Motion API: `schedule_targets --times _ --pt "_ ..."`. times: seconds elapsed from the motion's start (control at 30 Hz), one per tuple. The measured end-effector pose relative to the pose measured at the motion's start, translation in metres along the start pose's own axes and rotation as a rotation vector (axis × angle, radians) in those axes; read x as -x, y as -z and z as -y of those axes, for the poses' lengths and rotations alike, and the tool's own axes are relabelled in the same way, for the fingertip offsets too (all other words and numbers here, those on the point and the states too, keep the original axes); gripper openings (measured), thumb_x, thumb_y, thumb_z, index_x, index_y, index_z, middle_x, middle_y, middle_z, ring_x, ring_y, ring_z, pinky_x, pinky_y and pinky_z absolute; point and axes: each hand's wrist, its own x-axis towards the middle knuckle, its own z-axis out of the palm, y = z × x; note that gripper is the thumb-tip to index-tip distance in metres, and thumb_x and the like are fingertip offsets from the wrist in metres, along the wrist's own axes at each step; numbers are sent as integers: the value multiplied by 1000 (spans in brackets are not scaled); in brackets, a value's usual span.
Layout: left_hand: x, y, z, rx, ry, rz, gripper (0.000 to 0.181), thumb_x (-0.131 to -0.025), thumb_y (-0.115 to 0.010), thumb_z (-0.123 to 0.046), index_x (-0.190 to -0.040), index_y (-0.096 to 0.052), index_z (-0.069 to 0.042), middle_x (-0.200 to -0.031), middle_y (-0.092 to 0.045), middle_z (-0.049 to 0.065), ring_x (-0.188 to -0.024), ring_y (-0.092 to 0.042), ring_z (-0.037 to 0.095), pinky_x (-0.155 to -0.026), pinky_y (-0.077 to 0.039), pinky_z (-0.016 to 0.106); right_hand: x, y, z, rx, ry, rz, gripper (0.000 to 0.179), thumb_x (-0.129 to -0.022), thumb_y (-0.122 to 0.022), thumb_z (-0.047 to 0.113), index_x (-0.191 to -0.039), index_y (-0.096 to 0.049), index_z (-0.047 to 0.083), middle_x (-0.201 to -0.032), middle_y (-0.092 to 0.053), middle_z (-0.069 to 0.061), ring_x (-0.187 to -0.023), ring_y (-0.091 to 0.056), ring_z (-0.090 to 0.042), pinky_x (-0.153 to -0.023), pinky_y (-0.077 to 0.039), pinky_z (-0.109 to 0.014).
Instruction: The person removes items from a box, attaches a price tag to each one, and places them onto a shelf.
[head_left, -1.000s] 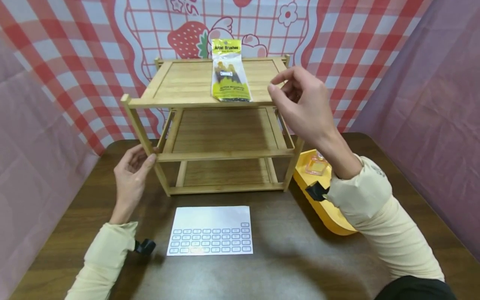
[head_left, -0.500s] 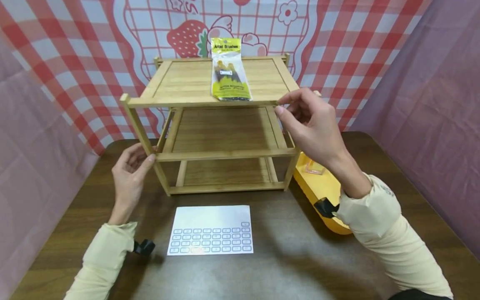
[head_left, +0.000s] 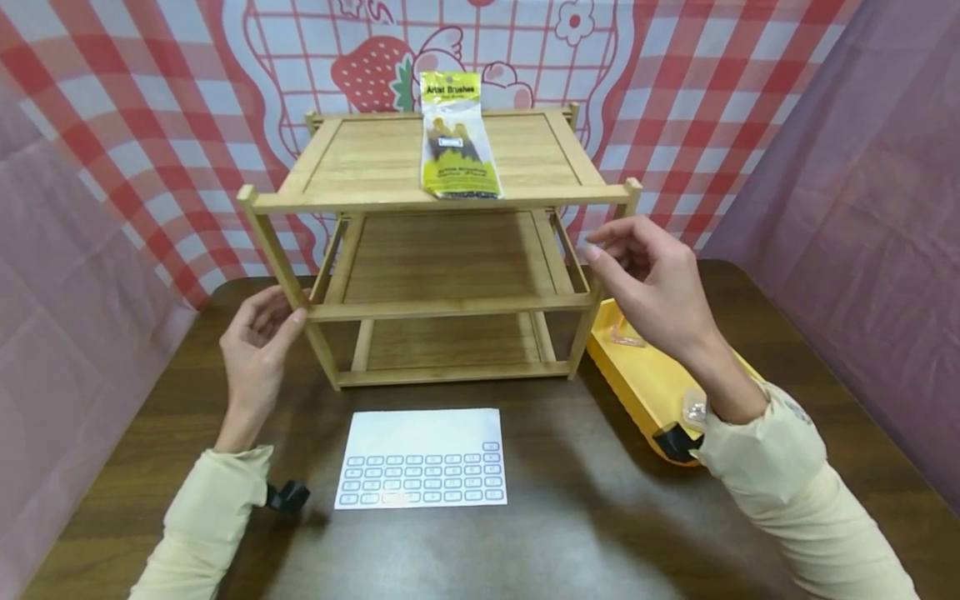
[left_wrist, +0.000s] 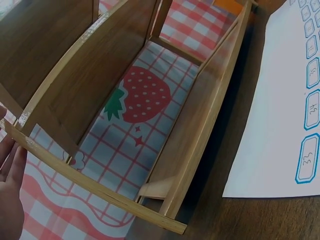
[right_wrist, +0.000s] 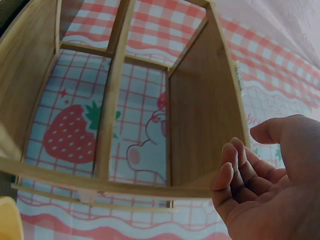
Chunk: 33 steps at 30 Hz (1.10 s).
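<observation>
A three-tier wooden shelf (head_left: pixel 450 310) stands on the table in the head view. My left hand (head_left: pixel 251 358) pinches its front left post beside the middle tier. In the left wrist view, the fingers (left_wrist: pixel 17 165) of that hand curl at the wooden rail. My right hand (head_left: pixel 663 292) hovers by the front right post, loosely bent. Its thumb and fingertips stand apart in the right wrist view, and nothing shows between them. On the top tier lies a clear and yellow pack of artist brushes (head_left: pixel 461 171) bearing a small white label.
A white sheet of numbered, blue-bordered labels (head_left: pixel 420 429) lies in front of the shelf. To the right sits a yellow tray (head_left: pixel 637 383), partly behind my right arm, with a pinkish glass item (head_left: pixel 627 336) and a small clear object (head_left: pixel 693 408) inside. Checked cloth (head_left: pixel 720 108) hangs behind.
My right hand has moved down and to the right, from above the top tier to beside the right post. My left hand stays at the left post.
</observation>
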Motion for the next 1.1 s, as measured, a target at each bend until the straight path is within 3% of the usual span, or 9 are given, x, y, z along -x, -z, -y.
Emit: schedule_targets --times 0.33,0.5,0.7,0.8,1.1 --pt "5 3 -4 -24 -14 -27 33 -91 -63 17 -122 -67 8 -115 -72 8 -109 -65 21 -100 -51 26 15 6 -17 23 -46 1 12 -99 -68 5 -110 -70 0 -81 -66 -8 -63 -54 -12 -55 -42 -19" --pt "8 3 -4 11 -43 -55 29 -89 -63 20 -117 -67 12 -108 -73 10 -103 -66 21 -93 -54 25 18 10 -22 34 -78 3 14 -100 -68 5 -111 -69 -2 -82 -67 -10 -63 -57 -10 -56 -45 -18" --pt "14 1 -4 48 -69 -66 24 -89 -63 19 -113 -66 16 -104 -72 14 -93 -67 18 -82 -58 24 24 14 -36 41 -120 3 15 -100 -67 6 -113 -69 -2 -80 -65 -3 -64 -58 -10 -55 -45 -18" --pt "19 -3 -3 78 -72 -54 22 -89 -63 20 -111 -66 17 -100 -71 14 -89 -66 16 -79 -58 23 27 15 -42 45 -133 3 15 -100 -67 6 -113 -68 -2 -80 -65 -3 -65 -59 -10 -54 -44 -18" --pt "29 -18 0 34 -37 56 20 -91 -61 19 -110 -64 20 -103 -73 8 -93 -66 16 -83 -54 21 32 23 -55 63 -169 22 15 -102 -65 7 -113 -67 -3 -83 -66 -13 -68 -62 -13 -57 -46 -17"
